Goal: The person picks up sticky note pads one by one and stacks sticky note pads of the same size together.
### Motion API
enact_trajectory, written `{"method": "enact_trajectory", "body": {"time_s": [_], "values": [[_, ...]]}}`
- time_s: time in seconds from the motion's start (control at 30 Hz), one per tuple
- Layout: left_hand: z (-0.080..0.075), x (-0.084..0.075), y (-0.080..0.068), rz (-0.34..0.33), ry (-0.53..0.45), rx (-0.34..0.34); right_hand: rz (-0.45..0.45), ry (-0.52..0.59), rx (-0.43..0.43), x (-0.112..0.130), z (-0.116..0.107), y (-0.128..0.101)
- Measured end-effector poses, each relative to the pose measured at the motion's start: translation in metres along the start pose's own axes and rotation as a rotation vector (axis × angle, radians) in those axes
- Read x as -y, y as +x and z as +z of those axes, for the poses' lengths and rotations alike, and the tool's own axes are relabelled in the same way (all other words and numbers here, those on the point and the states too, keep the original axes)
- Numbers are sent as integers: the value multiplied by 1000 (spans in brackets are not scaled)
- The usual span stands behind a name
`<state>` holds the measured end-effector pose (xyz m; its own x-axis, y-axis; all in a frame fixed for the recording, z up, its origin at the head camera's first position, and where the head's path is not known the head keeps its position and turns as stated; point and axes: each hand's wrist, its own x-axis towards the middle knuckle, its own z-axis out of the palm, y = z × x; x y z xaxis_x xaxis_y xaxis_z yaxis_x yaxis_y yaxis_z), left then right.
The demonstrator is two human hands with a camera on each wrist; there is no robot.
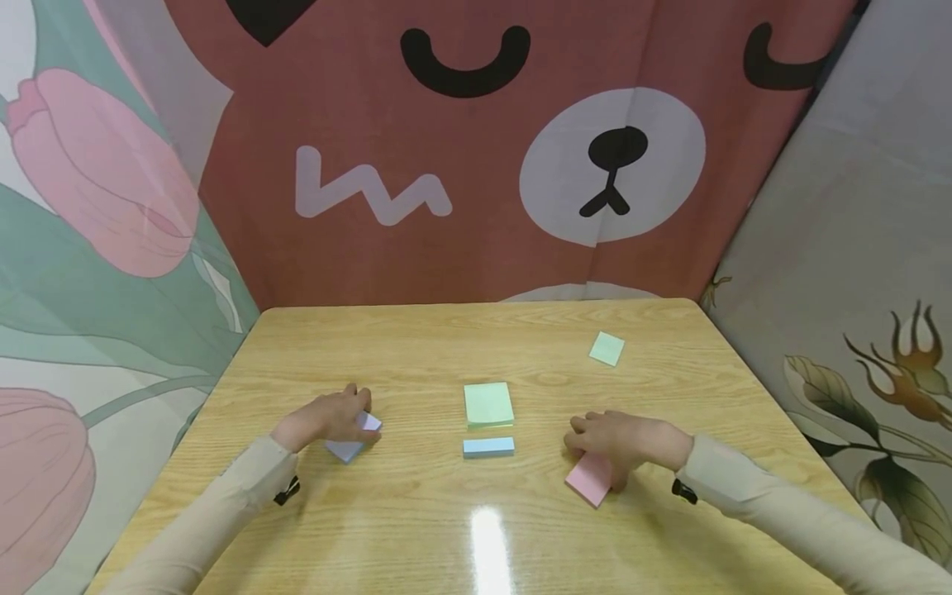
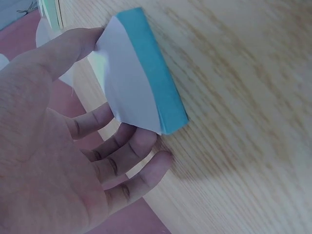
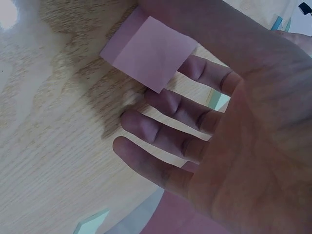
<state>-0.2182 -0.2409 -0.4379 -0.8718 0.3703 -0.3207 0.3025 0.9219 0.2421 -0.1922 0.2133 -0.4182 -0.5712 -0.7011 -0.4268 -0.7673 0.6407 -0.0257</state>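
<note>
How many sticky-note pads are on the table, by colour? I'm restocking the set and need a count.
Green: 2, large pad and small pad
Blue: 1
Lilac: 1, under left hand
Pink: 1, under right hand
Total: 5

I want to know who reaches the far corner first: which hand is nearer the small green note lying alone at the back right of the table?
Right. The right hand is in front of the small green note, holding a pink pad; the left hand is across the table.
</note>
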Motion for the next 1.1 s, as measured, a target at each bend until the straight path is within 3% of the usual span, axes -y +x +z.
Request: {"method": "enact_trajectory", "body": {"time_s": [0.47,1.1], "values": [[-3,0,-1,-3,-39,15,-17,-63,23,2,0,5],[-1,2,-1,-12,-62,12,-14,-26,30,3,0,4]]}}
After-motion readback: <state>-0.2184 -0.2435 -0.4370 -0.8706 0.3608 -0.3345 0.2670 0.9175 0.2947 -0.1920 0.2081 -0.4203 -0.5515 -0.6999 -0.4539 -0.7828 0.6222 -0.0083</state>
